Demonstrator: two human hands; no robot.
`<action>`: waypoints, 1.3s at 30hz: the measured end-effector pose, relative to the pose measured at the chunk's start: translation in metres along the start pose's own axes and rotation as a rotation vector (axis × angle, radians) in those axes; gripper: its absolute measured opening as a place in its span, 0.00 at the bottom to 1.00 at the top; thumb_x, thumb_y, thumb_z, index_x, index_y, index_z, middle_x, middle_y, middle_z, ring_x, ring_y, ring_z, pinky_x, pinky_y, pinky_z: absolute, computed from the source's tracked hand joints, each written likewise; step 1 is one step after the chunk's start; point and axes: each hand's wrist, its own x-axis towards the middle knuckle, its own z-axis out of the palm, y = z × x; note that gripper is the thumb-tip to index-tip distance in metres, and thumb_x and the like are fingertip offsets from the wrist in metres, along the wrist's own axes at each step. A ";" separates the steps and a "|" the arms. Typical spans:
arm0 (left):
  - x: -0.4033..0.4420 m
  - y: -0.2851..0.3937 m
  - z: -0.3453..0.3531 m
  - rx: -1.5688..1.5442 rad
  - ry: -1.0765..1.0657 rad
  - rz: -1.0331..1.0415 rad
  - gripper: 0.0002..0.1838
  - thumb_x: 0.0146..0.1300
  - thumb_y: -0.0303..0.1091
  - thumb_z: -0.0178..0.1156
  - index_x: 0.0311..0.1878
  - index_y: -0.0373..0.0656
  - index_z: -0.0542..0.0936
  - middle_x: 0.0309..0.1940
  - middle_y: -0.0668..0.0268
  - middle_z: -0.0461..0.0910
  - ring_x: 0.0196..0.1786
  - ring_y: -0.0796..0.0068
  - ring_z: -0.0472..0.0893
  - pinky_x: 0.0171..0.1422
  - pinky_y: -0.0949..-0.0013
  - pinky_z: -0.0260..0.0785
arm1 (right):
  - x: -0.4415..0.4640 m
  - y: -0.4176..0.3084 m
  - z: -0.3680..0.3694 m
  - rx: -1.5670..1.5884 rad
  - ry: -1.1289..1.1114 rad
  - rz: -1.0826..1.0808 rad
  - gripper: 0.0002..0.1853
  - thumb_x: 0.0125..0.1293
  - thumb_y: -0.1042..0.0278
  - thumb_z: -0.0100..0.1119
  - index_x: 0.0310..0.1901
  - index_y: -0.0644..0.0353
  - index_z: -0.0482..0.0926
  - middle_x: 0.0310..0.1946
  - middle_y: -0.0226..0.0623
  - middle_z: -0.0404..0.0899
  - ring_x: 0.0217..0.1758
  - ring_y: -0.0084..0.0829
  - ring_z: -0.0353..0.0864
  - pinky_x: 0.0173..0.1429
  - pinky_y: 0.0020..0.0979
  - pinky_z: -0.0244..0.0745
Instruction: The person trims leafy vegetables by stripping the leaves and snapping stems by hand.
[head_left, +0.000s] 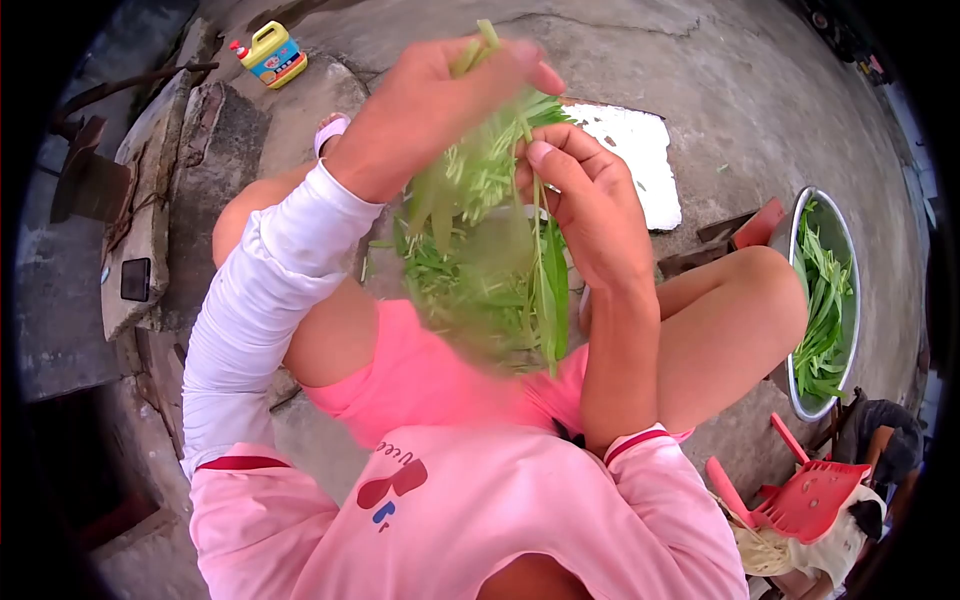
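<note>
My left hand (430, 110), at the upper middle and partly blurred, is closed on green stems (488, 34) whose ends stick up past its fingers. Just right of it and slightly lower, my right hand (600, 205) pinches a leafy green stalk (550, 290) between thumb and fingers. Long narrow leaves hang from this stalk over my lap. Below and between both hands lies a heap of loose greens (440, 275), partly hidden by a blurred green bunch. What holds the heap cannot be made out.
A metal basin (851, 345) holding long greens stands on the right. Beyond my right hand lies a white board (645, 170). A yellow jug (272, 58) is at the upper left, a dark phone (135, 280) on a stone ledge, and a red plastic chair (815, 500) at the lower right.
</note>
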 end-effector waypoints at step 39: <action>0.002 -0.003 -0.001 -0.008 -0.324 -0.338 0.16 0.66 0.51 0.50 0.32 0.50 0.74 0.26 0.80 0.72 0.19 0.93 0.55 0.20 0.85 0.45 | -0.005 -0.010 -0.014 0.098 0.119 -0.259 0.10 0.67 0.67 0.53 0.43 0.66 0.75 0.29 0.30 0.74 0.31 0.18 0.72 0.40 0.20 0.71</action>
